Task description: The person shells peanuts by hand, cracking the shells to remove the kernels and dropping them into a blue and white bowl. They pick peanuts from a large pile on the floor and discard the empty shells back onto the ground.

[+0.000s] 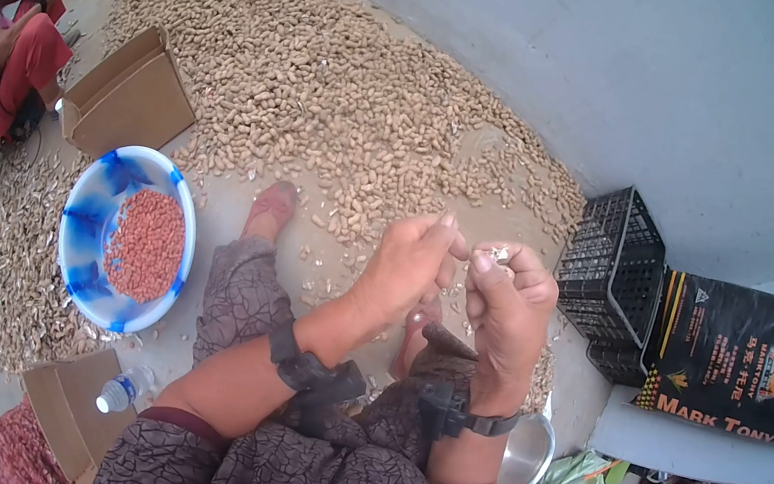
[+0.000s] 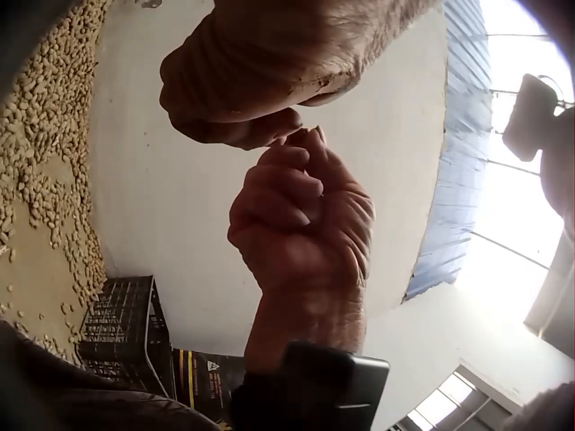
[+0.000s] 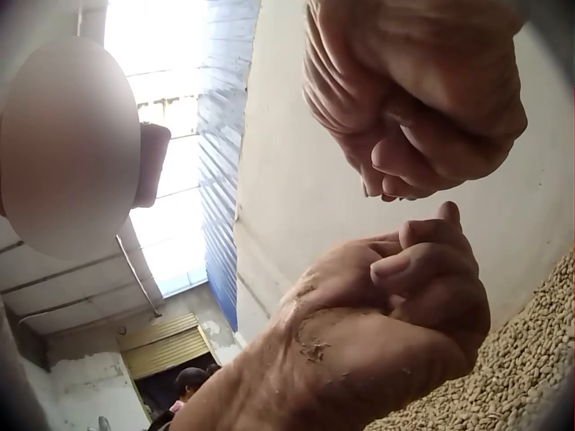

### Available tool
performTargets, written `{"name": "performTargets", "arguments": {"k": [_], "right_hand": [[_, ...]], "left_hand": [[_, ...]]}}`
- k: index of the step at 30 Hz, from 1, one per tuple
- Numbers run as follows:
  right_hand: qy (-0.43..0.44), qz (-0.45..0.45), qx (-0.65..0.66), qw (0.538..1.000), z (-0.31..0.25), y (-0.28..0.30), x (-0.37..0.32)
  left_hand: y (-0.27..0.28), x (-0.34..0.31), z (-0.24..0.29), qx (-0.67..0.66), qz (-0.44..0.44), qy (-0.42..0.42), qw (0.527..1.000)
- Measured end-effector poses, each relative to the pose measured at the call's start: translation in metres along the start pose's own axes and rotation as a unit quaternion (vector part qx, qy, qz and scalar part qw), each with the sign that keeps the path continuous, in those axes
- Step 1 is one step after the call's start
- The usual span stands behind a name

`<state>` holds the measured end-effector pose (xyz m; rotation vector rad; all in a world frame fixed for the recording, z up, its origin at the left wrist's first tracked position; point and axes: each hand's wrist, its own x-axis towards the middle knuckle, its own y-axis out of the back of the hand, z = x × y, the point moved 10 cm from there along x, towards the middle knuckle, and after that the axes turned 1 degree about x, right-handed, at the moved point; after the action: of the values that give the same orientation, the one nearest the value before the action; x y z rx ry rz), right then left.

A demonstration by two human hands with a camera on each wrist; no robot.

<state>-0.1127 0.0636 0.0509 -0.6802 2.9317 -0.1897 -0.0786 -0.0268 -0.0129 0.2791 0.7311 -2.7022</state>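
Note:
The left hand has its fingers curled, with thumb and index tip close together; nothing shows between them. Facing it a short gap away, the right hand pinches a pale broken peanut shell between thumb and fingers. Seen from below in the left wrist view, the left hand is above the right hand, fingertips nearly meeting. In the right wrist view, the curled left hand is below the right hand. Both palms are partly hidden.
A heap of unshelled peanuts spreads along the wall. At left are a blue-white basin of red kernels, cardboard boxes and a bottle. Black crates, a sack and a metal bowl stand right. Another person sits far left.

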Motion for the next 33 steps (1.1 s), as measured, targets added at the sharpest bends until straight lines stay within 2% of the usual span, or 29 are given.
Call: {"name": "performTargets", "arguments": {"k": [1, 2, 3, 5, 9, 10, 11, 13, 15, 16, 18, 20, 24, 26, 27, 29, 33], "right_hand": [[0.0, -0.001, 0.0, 1.0, -0.001, -0.005, -0.002], [0.04, 0.0, -0.05, 0.998, -0.01, -0.013, -0.004], [0.08, 0.0, -0.099, 0.992, -0.018, -0.02, -0.006], [0.102, 0.014, -0.133, 0.986, -0.021, -0.021, -0.007], [0.18, 0.02, -0.245, 0.952, -0.033, -0.019, -0.009], [0.181, 0.021, -0.245, 0.952, -0.032, -0.014, -0.007], [0.168, 0.032, -0.283, 0.944, -0.028, -0.006, -0.004], [0.154, 0.043, -0.321, 0.933, -0.028, 0.003, -0.001], [0.0, 0.024, -0.316, 0.948, -0.001, 0.014, 0.005], [-0.002, 0.027, -0.316, 0.948, -0.002, 0.014, 0.004], [-0.059, 0.048, -0.204, 0.976, 0.004, 0.017, 0.002], [-0.075, 0.052, -0.191, 0.977, 0.004, 0.016, 0.003], [-0.089, 0.052, -0.172, 0.98, 0.011, 0.015, 0.006], [-0.088, 0.042, -0.175, 0.98, 0.011, 0.012, 0.007], [-0.087, 0.03, -0.179, 0.979, 0.011, 0.01, 0.007], [-0.084, 0.021, -0.185, 0.979, 0.01, 0.009, 0.007], [-0.073, 0.031, -0.217, 0.973, 0.007, 0.011, 0.006]], "left_hand": [[-0.005, -0.001, -0.001, -0.045, -0.015, 0.013, 0.999], [-0.009, -0.002, -0.003, -0.091, -0.029, 0.026, 0.995], [-0.008, -0.001, -0.003, -0.091, -0.028, 0.025, 0.995], [-0.011, 0.0, -0.01, -0.146, -0.046, 0.054, 0.987], [-0.009, 0.002, -0.016, -0.175, -0.045, 0.079, 0.98], [-0.002, 0.005, -0.013, -0.136, -0.025, 0.045, 0.989], [0.004, 0.006, -0.007, -0.096, -0.005, 0.011, 0.995], [0.006, 0.007, -0.002, -0.105, -0.008, 0.007, 0.994], [0.007, 0.005, 0.004, -0.114, -0.012, 0.003, 0.993], [0.004, 0.004, 0.008, -0.104, -0.025, -0.003, 0.994], [0.001, 0.003, 0.009, -0.094, -0.04, -0.007, 0.995], [-0.012, 0.001, 0.009, -0.077, -0.109, -0.009, 0.991], [-0.024, -0.005, 0.014, 0.009, -0.113, -0.041, 0.993], [-0.022, -0.006, 0.02, 0.084, -0.098, -0.093, 0.987], [-0.022, -0.006, 0.021, 0.085, -0.098, -0.092, 0.987], [-0.015, -0.004, 0.014, 0.005, -0.087, -0.022, 0.996], [-0.01, -0.006, 0.025, 0.027, -0.075, -0.045, 0.996]]}}
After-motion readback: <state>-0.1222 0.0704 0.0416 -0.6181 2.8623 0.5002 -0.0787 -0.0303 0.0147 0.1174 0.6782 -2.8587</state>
